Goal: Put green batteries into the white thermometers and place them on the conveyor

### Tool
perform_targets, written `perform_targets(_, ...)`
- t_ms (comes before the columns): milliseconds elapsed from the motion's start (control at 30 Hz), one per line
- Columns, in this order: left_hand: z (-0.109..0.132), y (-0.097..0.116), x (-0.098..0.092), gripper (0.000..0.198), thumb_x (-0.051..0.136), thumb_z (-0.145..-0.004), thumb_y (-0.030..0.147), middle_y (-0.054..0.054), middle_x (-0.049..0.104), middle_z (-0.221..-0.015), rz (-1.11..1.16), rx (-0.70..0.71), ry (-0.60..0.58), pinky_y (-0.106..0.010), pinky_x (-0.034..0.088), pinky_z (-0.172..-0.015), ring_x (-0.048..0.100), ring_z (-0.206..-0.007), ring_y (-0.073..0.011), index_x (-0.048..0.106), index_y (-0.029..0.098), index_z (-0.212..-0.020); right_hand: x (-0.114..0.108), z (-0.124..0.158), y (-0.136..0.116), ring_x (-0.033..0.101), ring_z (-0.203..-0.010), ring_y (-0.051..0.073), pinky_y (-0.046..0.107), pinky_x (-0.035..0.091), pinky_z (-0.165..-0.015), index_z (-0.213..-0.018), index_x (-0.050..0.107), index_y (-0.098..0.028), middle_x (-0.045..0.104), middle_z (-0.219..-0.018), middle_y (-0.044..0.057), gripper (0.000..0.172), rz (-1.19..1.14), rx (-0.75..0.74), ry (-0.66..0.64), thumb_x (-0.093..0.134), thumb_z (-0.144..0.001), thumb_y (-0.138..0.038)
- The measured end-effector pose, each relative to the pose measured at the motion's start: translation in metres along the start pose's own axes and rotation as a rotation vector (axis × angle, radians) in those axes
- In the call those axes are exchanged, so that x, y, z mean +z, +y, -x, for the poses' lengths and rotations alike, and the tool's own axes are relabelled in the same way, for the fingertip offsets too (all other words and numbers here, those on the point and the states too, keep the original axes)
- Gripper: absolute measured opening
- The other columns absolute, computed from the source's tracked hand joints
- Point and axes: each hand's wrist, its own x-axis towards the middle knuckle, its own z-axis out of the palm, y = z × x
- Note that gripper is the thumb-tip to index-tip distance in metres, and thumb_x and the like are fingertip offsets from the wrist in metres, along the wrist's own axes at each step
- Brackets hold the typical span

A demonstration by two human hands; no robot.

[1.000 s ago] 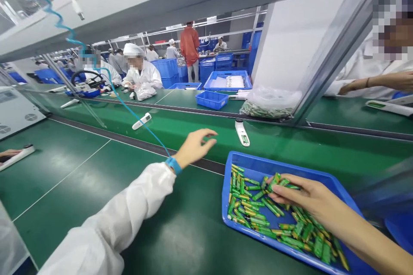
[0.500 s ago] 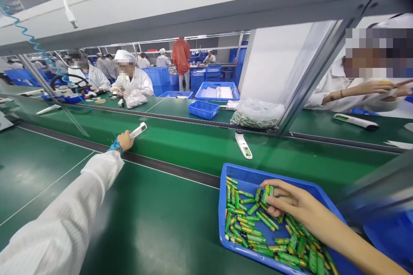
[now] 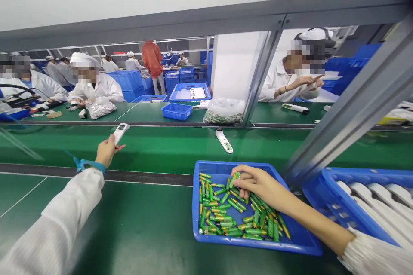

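My left hand (image 3: 107,151), with a blue band at the wrist, is closed on the lower end of a white handheld device (image 3: 121,132) with a small screen, which looks like an infrared thermometer. It is over the bright green conveyor strip. Inside a blue bin (image 3: 305,247), my right hand (image 3: 254,182) pinches green batteries (image 3: 237,176); their exact number is hidden by the fingers. Many loose green and gold batteries (image 3: 226,218) lie in the bin below it. A second white device (image 3: 223,141) rests on the strip beyond the bin, a green battery showing in its compartment.
A slanted metal post (image 3: 342,116) stands right of the bin. Behind it, a blue crate (image 3: 329,176) holds several white device bodies. Across the strip are a small blue tray (image 3: 177,111), a plastic bag of batteries (image 3: 224,111) and co-workers in white. A shelf beam (image 3: 145,13) crosses above.
The view has swung right, bringing the crate of white bodies into sight. My left hand still has the white device, its screen now plainer. My right hand stays in the bin, pinching batteries.
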Motion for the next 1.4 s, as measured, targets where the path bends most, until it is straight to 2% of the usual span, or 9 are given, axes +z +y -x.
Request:
perform_targets(100, 0.03, 0.025, 0.019, 0.016, 0.052, -0.096, 0.026, 0.009, 0.026, -0.058, 0.278, -0.054, -0.174, -0.012, 0.042, -0.047, 0.03, -0.045, -0.0033, 0.053, 0.013, -0.086, 0.0, 0.001, -0.002, 0.065, -0.065, 0.017, 0.029, 0.053, -0.066, -0.104, 0.056, -0.018, 0.061, -0.066, -0.003, 0.038, 0.005, -0.01, 0.004, 0.068, -0.085, -0.049)
perform_targets(200, 0.066, 0.054, 0.043, 0.02, 0.052, -0.095, 0.03, 0.008, 0.026, -0.058, 0.46, -0.085, -0.374, -0.01, 0.026, -0.036, 0.022, -0.042, -0.0018, 0.052, 0.014, -0.083, -0.001, 0.001, -0.002, 0.065, -0.065, 0.017, 0.028, 0.052, -0.066, -0.103, 0.057, -0.019, 0.062, -0.066, -0.003, 0.038, 0.025, -0.026, 0.016, 0.068, -0.084, -0.05)
perform_targets(300, 0.109, 0.084, 0.072, 0.037, 0.044, -0.097, 0.048, 0.009, 0.026, -0.055, 0.593, -0.113, -0.56, -0.012, 0.028, -0.035, 0.025, -0.04, -0.003, 0.055, 0.014, -0.087, -0.002, 0.001, -0.001, 0.065, -0.065, 0.017, 0.028, 0.052, -0.066, -0.103, 0.058, -0.019, 0.063, -0.066, -0.002, 0.04, 0.038, -0.034, 0.041, 0.068, -0.083, -0.052)
perform_targets(467, 0.179, 0.125, 0.118, 0.044, 0.039, -0.097, 0.055, 0.001, 0.057, -0.057, 0.647, -0.084, -0.839, -0.017, 0.034, -0.034, 0.034, -0.035, -0.0055, 0.051, 0.015, -0.107, -0.004, 0.004, -0.007, 0.064, -0.062, 0.017, 0.028, 0.051, -0.064, -0.101, 0.059, -0.021, 0.06, -0.065, -0.004, 0.032, 0.127, -0.094, 0.125, 0.064, -0.086, -0.049)
perform_targets(633, 0.222, 0.144, 0.147, 0.031, 0.041, -0.098, 0.049, -0.011, 0.073, -0.093, 0.65, -0.097, -0.949, -0.017, 0.041, -0.037, 0.049, -0.042, -0.0073, 0.039, 0.021, -0.111, -0.002, 0.015, -0.022, 0.062, -0.063, 0.016, 0.028, 0.05, -0.063, -0.099, 0.064, -0.023, 0.063, -0.071, -0.002, 0.021, 0.308, -0.295, 0.394, 0.061, -0.092, -0.042)
perform_targets(733, 0.234, 0.145, 0.155, 0.027, 0.048, -0.097, 0.042, -0.013, 0.069, -0.111, 0.643, -0.193, -1.005, -0.023, 0.054, -0.048, 0.068, -0.07, -0.0162, 0.039, 0.022, -0.114, -0.003, 0.022, -0.027, 0.067, -0.075, 0.017, 0.028, 0.052, -0.069, -0.1, 0.066, -0.022, 0.07, -0.09, 0.002, 0.013, 0.411, -0.484, 0.461, 0.058, -0.095, -0.03)
perform_targets(933, 0.243, 0.132, 0.163, 0.022, 0.052, -0.097, 0.038, -0.011, 0.061, -0.125, 0.828, -0.358, -1.194, -0.045, 0.061, -0.078, 0.067, -0.094, -0.02, 0.047, 0.021, -0.11, -0.004, 0.02, -0.02, 0.067, -0.095, 0.018, 0.027, 0.054, -0.08, -0.107, 0.065, -0.021, 0.069, -0.103, 0.007, 0.021, 0.736, -0.751, 0.248, 0.046, -0.1, -0.016)
perform_targets(1233, 0.24, 0.133, 0.151, 0.069, 0.075, -0.067, -0.001, -0.007, 0.058, -0.124, 0.818, -0.431, -1.368, -0.041, 0.054, -0.093, 0.063, -0.103, -0.0187, 0.045, 0.021, -0.126, 0.001, 0.019, -0.021, 0.066, -0.086, 0.017, 0.026, 0.056, -0.071, -0.109, 0.065, -0.021, 0.066, -0.104, 0.007, 0.028, 0.903, -0.697, 0.09, 0.04, -0.1, -0.013)
perform_targets(1400, 0.244, 0.127, 0.162, 0.076, 0.075, -0.059, -0.008, -0.002, 0.061, -0.112, 0.824, -0.332, -1.362, -0.04, 0.051, -0.093, 0.065, -0.101, -0.0188, 0.036, 0.024, -0.116, -0.005, 0.018, -0.018, 0.065, -0.104, 0.02, 0.031, 0.057, -0.088, -0.109, 0.066, -0.019, 0.066, -0.111, 0.01, 0.025, 0.795, -0.696, 0.065, 0.044, -0.099, -0.014)
